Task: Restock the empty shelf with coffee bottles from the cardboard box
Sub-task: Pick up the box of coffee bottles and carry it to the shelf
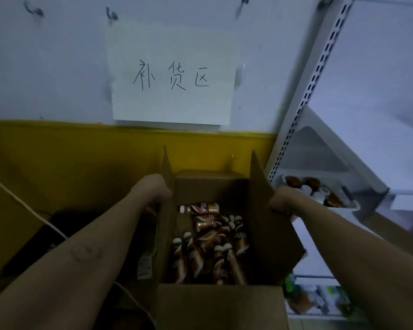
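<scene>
A white paper sign (172, 77) on the wall (45, 67) reads "补货区" — handwritten.

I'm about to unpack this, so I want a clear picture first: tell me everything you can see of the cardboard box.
The cardboard box is plain brown board, open at the top, upright in front of the yellow wall band. Its left and right flaps stand up; the near flap tips toward the viewer. The left hand grips the left flap, the right hand the right flap. Inside, brown coffee bottles with white caps lie jumbled, well below the rim.
</scene>
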Available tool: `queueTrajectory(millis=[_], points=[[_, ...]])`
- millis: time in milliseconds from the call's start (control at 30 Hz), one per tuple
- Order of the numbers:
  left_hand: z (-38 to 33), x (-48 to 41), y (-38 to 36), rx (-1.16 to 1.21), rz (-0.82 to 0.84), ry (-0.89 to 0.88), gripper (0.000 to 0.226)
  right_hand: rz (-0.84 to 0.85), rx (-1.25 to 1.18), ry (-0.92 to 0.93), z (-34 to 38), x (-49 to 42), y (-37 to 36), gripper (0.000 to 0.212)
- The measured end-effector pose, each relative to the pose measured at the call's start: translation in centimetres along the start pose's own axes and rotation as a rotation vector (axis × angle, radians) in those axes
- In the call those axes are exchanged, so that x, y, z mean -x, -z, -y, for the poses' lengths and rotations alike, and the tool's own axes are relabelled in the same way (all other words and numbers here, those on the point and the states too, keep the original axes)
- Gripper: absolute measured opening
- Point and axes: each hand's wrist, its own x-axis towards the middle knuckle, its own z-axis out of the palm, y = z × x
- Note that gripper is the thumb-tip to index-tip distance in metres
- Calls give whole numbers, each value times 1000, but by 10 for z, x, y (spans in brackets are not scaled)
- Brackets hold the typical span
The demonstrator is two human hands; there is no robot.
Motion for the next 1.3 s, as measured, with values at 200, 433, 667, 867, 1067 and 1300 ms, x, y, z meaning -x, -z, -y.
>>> queueTrajectory(millis=[200, 433, 667, 867, 1067, 1300], points=[[-8, 56, -3, 13, -156, -32, 24, -102, 129, 147, -15, 27, 17, 19], [-10, 141, -6, 36, -306, 45, 35, -226, 353, 332, -36, 67, 35, 23], [-24, 239, 66, 55, -536, 121, 28, -405, 480, 548, 6, 144, 100, 22], [-38, 315, 144, 77, -706, 137, 22, -543, 527, 627, 43, 230, 157, 33], [-51, 409, 222, 82, -907, 115, 15, -805, 468, 751, 82, 353, 190, 15], [-27, 540, 273, 113, -1112, 160, 16, -988, 347, 920, 89, 466, 208, 7]])
